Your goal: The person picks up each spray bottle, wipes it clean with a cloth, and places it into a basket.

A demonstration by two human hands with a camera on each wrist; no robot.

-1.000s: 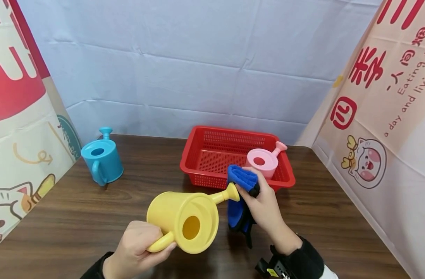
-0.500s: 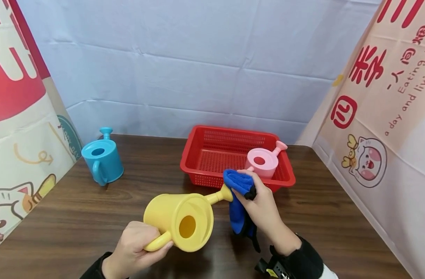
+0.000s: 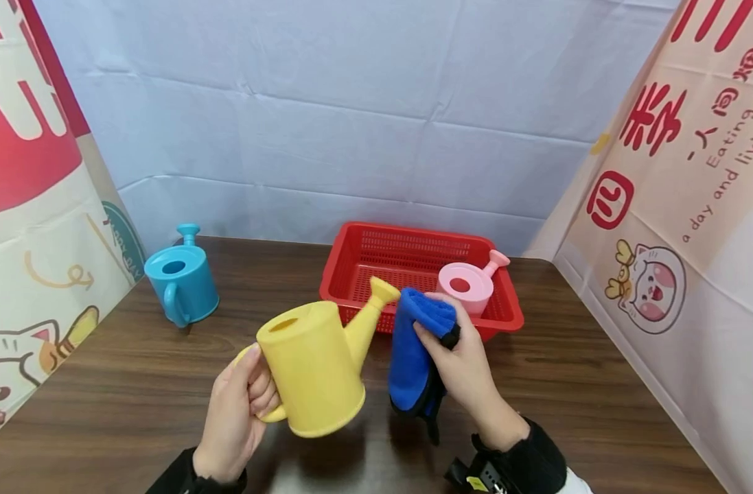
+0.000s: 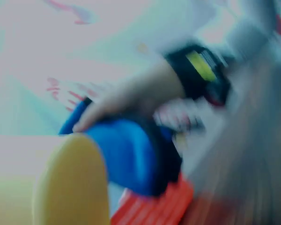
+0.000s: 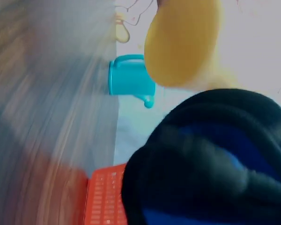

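My left hand (image 3: 237,408) grips the handle of a yellow watering can (image 3: 314,370) above the table, its body tilted slightly and its spout pointing up to the right. My right hand (image 3: 469,370) pinches a folded blue cloth with black trim (image 3: 410,357) between thumb and fingers. The spout's flared end sits right at the cloth's upper left edge. In the left wrist view, blurred, the cloth (image 4: 126,150) shows beyond the yellow can (image 4: 70,183). The right wrist view has the cloth's black edge (image 5: 225,101) close up, with the can (image 5: 182,47) beyond.
Behind the hands stands a red perforated basket (image 3: 376,295) holding a pink watering can (image 3: 465,288) at its right end. A blue watering can (image 3: 187,285) stands at the table's back left. Hanging cloths (image 3: 327,123) enclose the dark wooden table (image 3: 110,425).
My left hand has turned the yellow watering can more upright, so its top opening faces up and its spout is higher. My right hand keeps hold of the cloth and has moved slightly.
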